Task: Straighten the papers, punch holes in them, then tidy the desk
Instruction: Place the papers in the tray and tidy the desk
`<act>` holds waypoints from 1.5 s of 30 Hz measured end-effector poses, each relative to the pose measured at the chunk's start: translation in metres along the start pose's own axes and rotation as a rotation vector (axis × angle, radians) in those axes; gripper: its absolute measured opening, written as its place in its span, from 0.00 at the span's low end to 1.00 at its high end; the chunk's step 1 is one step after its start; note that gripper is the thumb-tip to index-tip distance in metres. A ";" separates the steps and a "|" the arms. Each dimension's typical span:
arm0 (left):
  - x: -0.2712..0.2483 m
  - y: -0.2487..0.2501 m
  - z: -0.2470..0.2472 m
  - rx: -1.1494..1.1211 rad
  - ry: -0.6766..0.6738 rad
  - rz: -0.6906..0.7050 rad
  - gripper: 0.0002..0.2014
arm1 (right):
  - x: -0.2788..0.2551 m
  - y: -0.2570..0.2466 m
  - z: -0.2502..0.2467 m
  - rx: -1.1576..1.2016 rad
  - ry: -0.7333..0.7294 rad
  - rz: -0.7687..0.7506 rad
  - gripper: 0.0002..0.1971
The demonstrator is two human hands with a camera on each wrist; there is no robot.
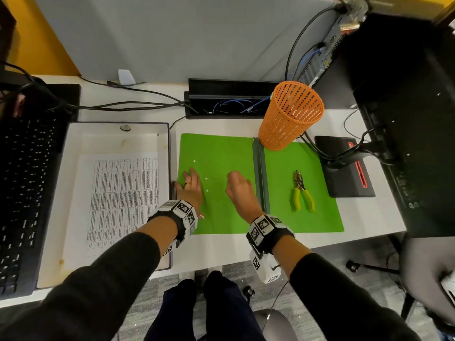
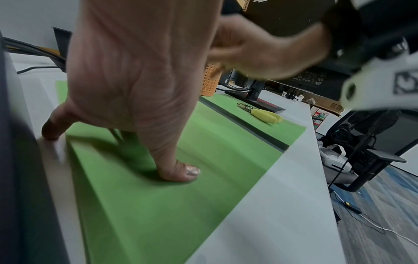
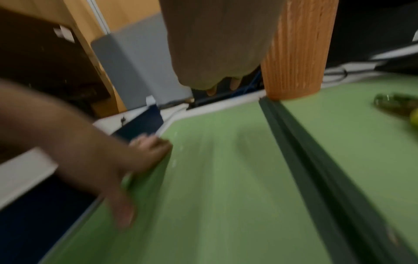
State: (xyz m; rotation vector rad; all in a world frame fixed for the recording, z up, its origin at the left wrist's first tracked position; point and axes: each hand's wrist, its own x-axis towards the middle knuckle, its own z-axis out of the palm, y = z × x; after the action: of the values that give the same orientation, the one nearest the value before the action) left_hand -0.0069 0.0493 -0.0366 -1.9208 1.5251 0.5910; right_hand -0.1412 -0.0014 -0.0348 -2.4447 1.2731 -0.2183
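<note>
An open green folder (image 1: 221, 217) with a dark spine lies flat on the white desk. My left hand (image 1: 189, 188) rests on its left edge with the fingers spread; its thumb tip (image 2: 181, 173) presses the green cover. My right hand (image 1: 237, 185) is over the middle of the folder's left half with the fingers curled under, and nothing shows in them. A few white paper dots (image 1: 206, 178) lie between the hands. The hole punch (image 1: 301, 193) with yellow-green handles lies on the folder's right half. The printed papers (image 1: 123, 200) lie in a white box (image 1: 73, 143) to the left.
An orange mesh basket (image 1: 290, 116) stands at the far end of the folder's spine. A black keyboard (image 1: 22, 183) is at far left. The monitor stand (image 1: 344, 173) is at right, and a cable tray (image 1: 226, 99) is behind the folder. The desk's front edge is near my wrists.
</note>
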 end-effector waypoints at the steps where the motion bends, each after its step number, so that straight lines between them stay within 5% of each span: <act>1: 0.000 0.000 0.000 0.006 0.007 -0.001 0.65 | 0.010 0.000 -0.016 0.006 0.095 -0.015 0.06; 6: -0.002 0.000 0.002 0.031 0.041 -0.005 0.65 | 0.083 0.011 -0.126 0.063 0.355 0.031 0.09; 11: -0.003 -0.001 0.001 0.011 0.058 0.001 0.65 | 0.127 0.063 -0.197 0.072 0.435 0.161 0.04; 23: -0.001 -0.001 0.005 -0.025 0.103 -0.004 0.58 | 0.145 0.104 -0.212 -0.045 0.228 0.352 0.06; 28: 0.001 -0.001 0.005 0.000 0.078 0.000 0.65 | 0.140 0.095 -0.217 -0.054 0.271 0.381 0.05; 31: 0.001 -0.002 0.005 0.003 0.083 0.006 0.66 | 0.139 0.084 -0.211 -0.032 0.361 0.300 0.07; 35: 0.001 -0.004 0.003 0.001 0.062 0.010 0.66 | 0.131 0.047 -0.171 0.053 0.391 -0.005 0.05; 40: 0.000 -0.004 0.004 -0.010 0.059 0.010 0.66 | 0.085 0.007 -0.071 0.183 0.012 -0.143 0.02; 45: -0.002 -0.007 0.010 -0.046 0.093 0.017 0.65 | 0.030 -0.005 0.007 0.170 -0.274 -0.076 0.04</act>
State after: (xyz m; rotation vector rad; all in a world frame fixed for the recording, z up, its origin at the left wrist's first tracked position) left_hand -0.0003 0.0586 -0.0408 -1.9970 1.5999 0.5548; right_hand -0.1178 -0.0211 -0.0405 -2.2864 1.0037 -0.0094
